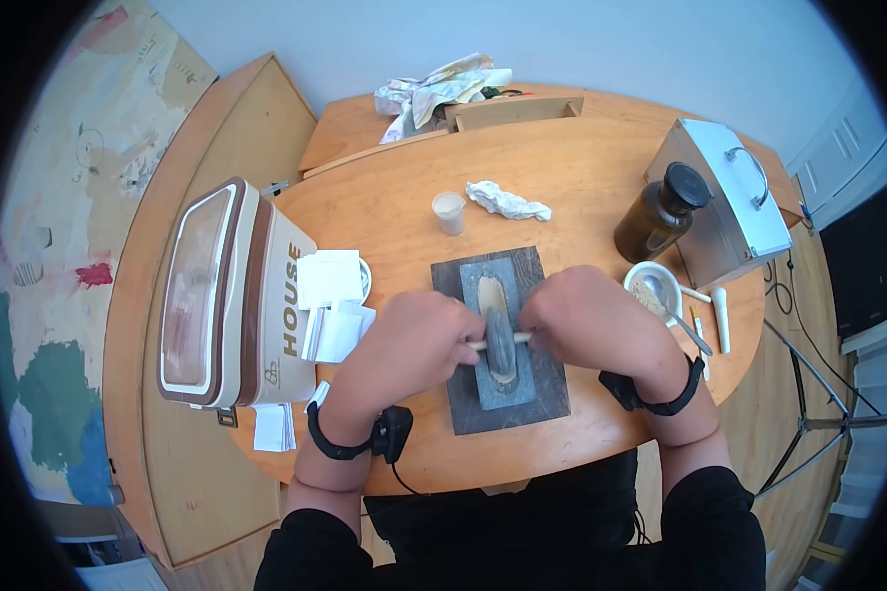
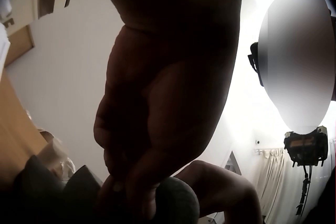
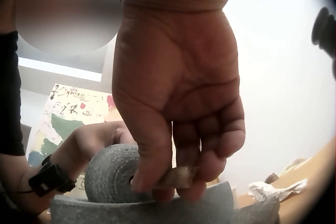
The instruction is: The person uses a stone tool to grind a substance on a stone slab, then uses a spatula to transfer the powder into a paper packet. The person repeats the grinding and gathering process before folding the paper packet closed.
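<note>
A grey stone grinding wheel stands upright in the hollow of a long grey stone trough, with pale powder in front of it and around its base. A thin wooden axle passes through the wheel's centre. My left hand grips the axle's left end, its fingers close beside the stone. On the other side my right hand pinches the right end between thumb and fingers; the handle tip shows in the right wrist view. The left wrist view is dark, and the left fingertips are mostly hidden there.
A dark board lies under the trough. Beyond it are a small cup and crumpled tissue. Rightward stand a brown bottle, metal case, white bowl and pestle; leftward, a HOUSE-marked box and white papers.
</note>
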The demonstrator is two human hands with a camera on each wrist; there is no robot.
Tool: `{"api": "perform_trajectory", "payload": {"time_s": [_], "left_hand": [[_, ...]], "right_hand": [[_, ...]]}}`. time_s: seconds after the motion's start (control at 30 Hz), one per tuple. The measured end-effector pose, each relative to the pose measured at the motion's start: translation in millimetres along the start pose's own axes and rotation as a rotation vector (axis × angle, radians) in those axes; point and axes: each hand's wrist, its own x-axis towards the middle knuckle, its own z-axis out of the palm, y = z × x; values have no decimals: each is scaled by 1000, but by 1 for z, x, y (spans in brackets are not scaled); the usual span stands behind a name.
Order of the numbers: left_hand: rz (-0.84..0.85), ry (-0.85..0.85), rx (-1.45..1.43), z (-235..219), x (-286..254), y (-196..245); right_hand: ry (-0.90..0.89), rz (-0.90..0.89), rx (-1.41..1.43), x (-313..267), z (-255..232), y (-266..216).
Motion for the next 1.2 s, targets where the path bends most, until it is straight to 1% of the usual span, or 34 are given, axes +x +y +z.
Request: {"api": "perform_trajectory", "payload": {"time_s": [0.03,0.07,0.1,0.13,0.17,0.2,0.23,0.37,0.43,0.47,0.53,0.57,0.6,0.63,0.7,0.83,0.93,0.97,1.0,1.03,1.07,1.13,1.17,1.2], "left_hand": [[-31,46,-22,2,2,-4],[-31,46,-23,2,5,-7],[-48,121,-4,2,7,-10],[-65,197,16,2,9,-13],[-65,198,16,3,11,-15],[-62,256,21,3,13,-18],[-59,314,26,3,14,-18],[-51,310,70,3,14,-18],[-75,253,31,3,14,-17],[-74,254,32,3,13,-16],[-70,172,0,1,10,-13],[-68,175,3,1,9,-12],[-47,104,-44,1,7,-11],[-25,33,-90,1,5,-10],[-6,6,-91,-1,3,-5],[39,-60,-56,-6,1,2],[49,-25,-27,-4,1,0],[49,-26,-28,-2,2,-3],[24,41,-18,1,4,-6],[0,108,-7,2,6,-8],[-1,108,-7,2,7,-9],[-49,176,75,2,8,-9],[-49,176,75,2,10,-10],[-60,226,62,3,11,-13]], "right_hand": [[-1,0,1,3,0,1],[41,33,-27,7,1,3],[82,65,-54,10,3,5],[82,65,-55,13,6,9],[168,48,-46,15,9,15],[254,32,-37,16,11,17],[255,32,-38,16,11,17],[293,44,-41,16,11,16],[307,40,-59,16,11,15],[273,32,-61,14,10,15],[245,23,-66,11,8,11],[162,25,-46,8,7,9],[79,28,-26,6,6,6],[83,28,-29,3,4,4],[-23,-10,-6,-1,0,0],[-80,-74,6,-4,-2,-2],[-70,-31,-40,-1,1,-1],[-7,-14,-24,1,3,2],[57,2,-7,3,5,5],[55,2,-6,6,5,8],[58,17,-2,8,4,11],[61,32,3,11,4,13],[94,52,-12,12,5,12],[128,72,-28,12,6,12]]}}
